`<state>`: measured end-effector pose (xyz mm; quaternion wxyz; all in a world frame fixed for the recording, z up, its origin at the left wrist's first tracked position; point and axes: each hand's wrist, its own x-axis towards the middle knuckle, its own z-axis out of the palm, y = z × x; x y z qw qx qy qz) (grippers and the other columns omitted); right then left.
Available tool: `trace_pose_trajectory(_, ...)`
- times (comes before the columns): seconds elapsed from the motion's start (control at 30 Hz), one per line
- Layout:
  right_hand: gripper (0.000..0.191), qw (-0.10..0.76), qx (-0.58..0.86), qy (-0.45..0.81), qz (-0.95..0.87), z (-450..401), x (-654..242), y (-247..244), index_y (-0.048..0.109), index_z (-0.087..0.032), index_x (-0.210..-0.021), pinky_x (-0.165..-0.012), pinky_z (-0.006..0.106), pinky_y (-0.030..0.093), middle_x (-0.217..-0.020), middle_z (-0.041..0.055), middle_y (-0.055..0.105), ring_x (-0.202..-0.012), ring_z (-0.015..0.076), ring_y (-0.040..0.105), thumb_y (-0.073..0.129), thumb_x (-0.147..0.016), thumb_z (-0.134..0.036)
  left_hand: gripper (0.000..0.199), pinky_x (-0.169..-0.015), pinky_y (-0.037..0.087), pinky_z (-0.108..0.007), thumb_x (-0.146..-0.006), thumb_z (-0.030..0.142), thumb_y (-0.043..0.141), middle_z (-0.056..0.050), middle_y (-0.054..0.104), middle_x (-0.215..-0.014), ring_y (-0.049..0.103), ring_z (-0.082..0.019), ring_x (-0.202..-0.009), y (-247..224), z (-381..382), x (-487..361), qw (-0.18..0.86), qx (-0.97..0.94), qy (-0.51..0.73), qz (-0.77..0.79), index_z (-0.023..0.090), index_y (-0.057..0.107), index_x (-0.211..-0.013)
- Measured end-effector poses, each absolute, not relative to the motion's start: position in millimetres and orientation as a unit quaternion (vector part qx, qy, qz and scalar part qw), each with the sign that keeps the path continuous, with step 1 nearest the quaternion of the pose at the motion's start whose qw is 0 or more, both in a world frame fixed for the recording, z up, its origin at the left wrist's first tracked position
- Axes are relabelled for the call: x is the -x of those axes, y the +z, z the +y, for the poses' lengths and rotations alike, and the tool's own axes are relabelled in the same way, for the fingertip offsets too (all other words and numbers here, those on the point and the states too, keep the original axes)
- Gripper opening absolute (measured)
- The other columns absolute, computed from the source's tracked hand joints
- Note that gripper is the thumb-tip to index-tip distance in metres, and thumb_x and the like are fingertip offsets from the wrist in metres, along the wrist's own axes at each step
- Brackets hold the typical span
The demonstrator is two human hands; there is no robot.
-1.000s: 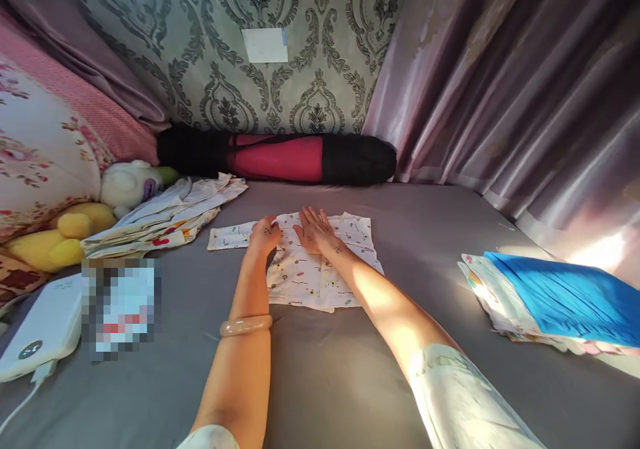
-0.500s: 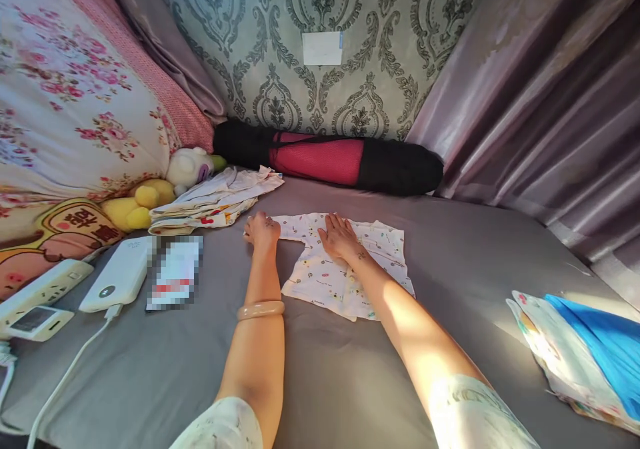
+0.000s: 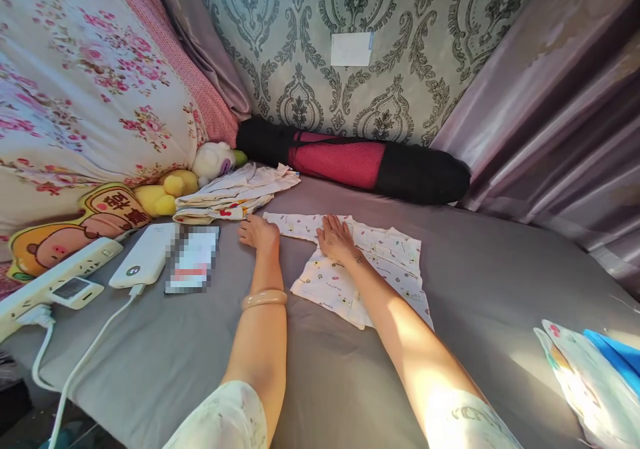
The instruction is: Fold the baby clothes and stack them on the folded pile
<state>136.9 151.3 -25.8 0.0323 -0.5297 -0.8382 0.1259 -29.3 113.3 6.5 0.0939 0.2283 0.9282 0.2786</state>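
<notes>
A small white baby shirt point(image 3: 370, 272) with a fine coloured print lies spread on the grey sheet, one sleeve stretched out to the left. My right hand point(image 3: 336, 239) rests flat on its upper part, fingers extended and close together. At the cuff of the outstretched sleeve is my left hand point(image 3: 259, 232), palm down, its fingers loosely bent and pointing left. The cuff edge shows just behind it, and no cloth is visible in those fingers. A beige bangle point(image 3: 264, 299) circles my left forearm.
Folded clothes point(image 3: 230, 192) are stacked beyond my left hand, near plush toys point(image 3: 213, 161). A black-and-red rolled bag point(image 3: 345, 159) lies along the wall. At left are a power bank point(image 3: 147, 252), a power strip point(image 3: 65, 279) and a blurred packet point(image 3: 193, 259). More folded cloth point(image 3: 585, 376) lies right.
The view has shifted left, moving things rightward in the picture. My left hand has moved slightly left off the cuff, which now shows more. My right hand stays flat on the shirt.
</notes>
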Motion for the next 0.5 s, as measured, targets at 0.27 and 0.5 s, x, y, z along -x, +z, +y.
trace_pose_trajectory(0.27,0.065,-0.045,0.504,0.21,-0.836,159,-147,6,0.019,-0.01,-0.155,-0.12,0.039,0.006,-0.164,0.0101,0.003,-0.15,0.0227,0.002,0.029,-0.099,-0.039,0.032,-0.102,0.034,-0.055,-0.085,0.025,0.049,-0.021,0.053,-0.134,0.042,-0.039,-0.131,8,112,35,0.129,-0.242,0.299,0.914,0.016,0.062,-0.113)
trace_pose_trajectory(0.5,0.078,-0.094,0.484,0.256,-0.831,164,-156,22,0.011,-0.019,-0.157,-0.12,0.034,0.003,-0.164,0.0043,-0.006,-0.149,0.0193,-0.006,0.041,-0.094,-0.052,0.015,-0.087,0.048,-0.038,-0.069,0.015,0.063,-0.003,0.058,-0.081,0.057,-0.026,-0.104,19,127,46,0.292,-0.102,0.682,0.663,0.021,0.049,-0.072)
